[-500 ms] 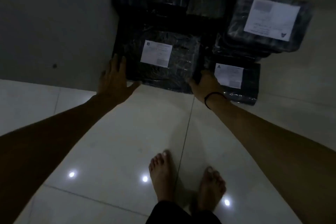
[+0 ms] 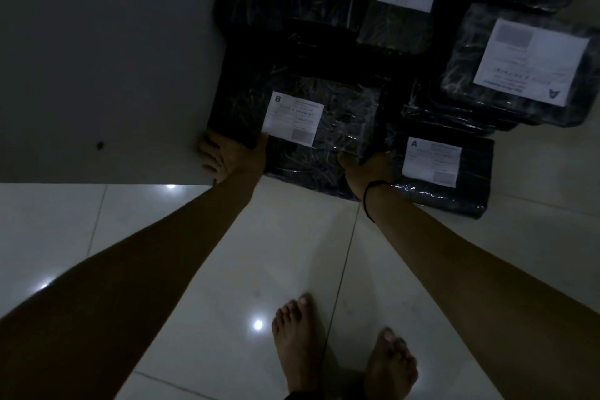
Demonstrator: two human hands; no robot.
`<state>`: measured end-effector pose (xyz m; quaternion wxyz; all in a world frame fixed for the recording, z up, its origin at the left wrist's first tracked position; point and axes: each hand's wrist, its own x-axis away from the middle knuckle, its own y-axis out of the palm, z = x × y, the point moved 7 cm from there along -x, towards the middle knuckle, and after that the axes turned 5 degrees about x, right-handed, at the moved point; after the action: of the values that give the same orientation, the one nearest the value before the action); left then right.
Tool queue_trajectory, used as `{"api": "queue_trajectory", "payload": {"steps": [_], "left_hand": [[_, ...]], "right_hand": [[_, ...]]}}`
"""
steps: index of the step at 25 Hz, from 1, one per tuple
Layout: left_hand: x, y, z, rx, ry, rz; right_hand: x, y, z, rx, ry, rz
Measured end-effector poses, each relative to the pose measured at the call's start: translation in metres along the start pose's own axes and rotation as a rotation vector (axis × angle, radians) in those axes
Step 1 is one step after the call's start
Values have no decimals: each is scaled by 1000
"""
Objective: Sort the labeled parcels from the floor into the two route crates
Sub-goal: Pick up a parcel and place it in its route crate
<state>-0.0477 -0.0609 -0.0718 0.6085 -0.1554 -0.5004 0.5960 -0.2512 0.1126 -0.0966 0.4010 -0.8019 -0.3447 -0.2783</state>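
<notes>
Both hands grasp one black plastic-wrapped parcel (image 2: 324, 127) at the near edge of a pile against the grey wall (image 2: 97, 58). Its white label (image 2: 293, 118) bears a large letter B. The left hand (image 2: 232, 156) clamps the parcel's near-left corner — thumb on top beside the label, fingers curled at the side next to the wall. The right hand (image 2: 367, 169), with a dark band (image 2: 370, 195) round its wrist, grips the near-right corner, fingers tucked under the edge. Whether the parcel is lifted clear of the floor cannot be told.

Just to its right lies a smaller black parcel (image 2: 454, 182) with a label marked A, resting on the pale tiled floor (image 2: 162, 253). More dark parcels with white labels lie behind and to the right — their print is too blurred to read in the dim light. Two bare feet (image 2: 298, 341) stand on the tiles below the arms.
</notes>
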Motion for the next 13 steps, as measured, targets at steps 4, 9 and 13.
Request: {"api": "queue_trajectory", "payload": {"steps": [4, 9, 13], "left_hand": [[27, 17, -29, 406, -341, -67], [35, 48, -49, 802, -519, -449], [42, 67, -52, 1011, -610, -565]], "right_hand": [[10, -6, 12, 203, 15, -85], [7, -40, -69, 805, -488, 278], [-45, -5, -116, 1020, -635, -25]]}}
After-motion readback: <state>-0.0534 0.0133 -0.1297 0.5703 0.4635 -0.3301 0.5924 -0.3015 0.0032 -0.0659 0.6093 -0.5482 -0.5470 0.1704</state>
